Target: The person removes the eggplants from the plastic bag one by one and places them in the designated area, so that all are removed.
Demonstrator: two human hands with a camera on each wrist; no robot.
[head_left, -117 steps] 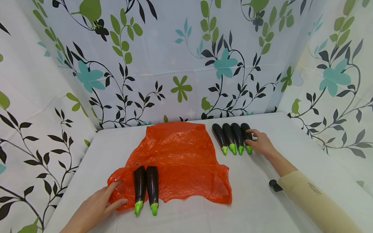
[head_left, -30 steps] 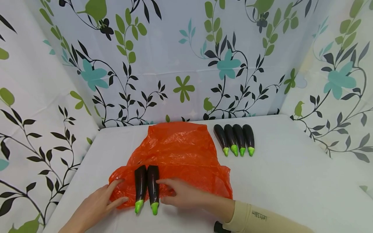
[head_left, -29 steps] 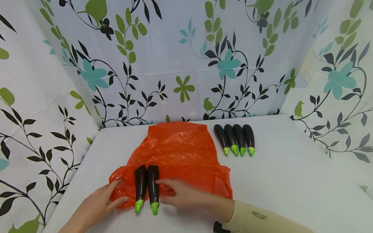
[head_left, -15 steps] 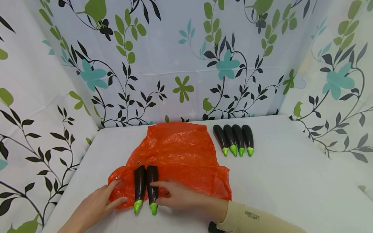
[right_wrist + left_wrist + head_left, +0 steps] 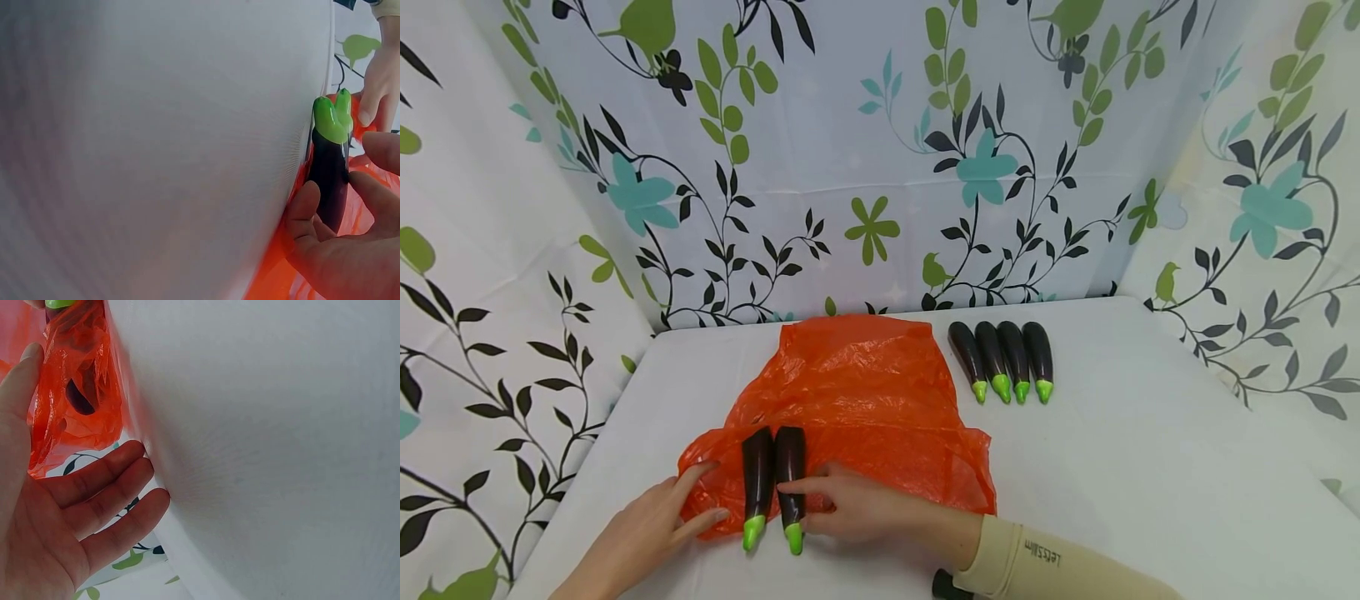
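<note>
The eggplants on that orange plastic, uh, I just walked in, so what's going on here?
A person's right hand grips the right-hand eggplant of two that lie side by side on the orange plastic, green stem ends toward the person. The left hand rests at the plastic's left edge, fingers loose. Four more eggplants lie in a row on the white table, to the right of the plastic, untouched.

- We see the left hand (image 5: 47,519), fingertips at a white surface (image 5: 269,444).
- Near its thumb, we find crinkled red plastic (image 5: 103,422) and a green tip (image 5: 59,303).
- Behind its fingers, leaf-patterned cloth (image 5: 128,559).
</note>
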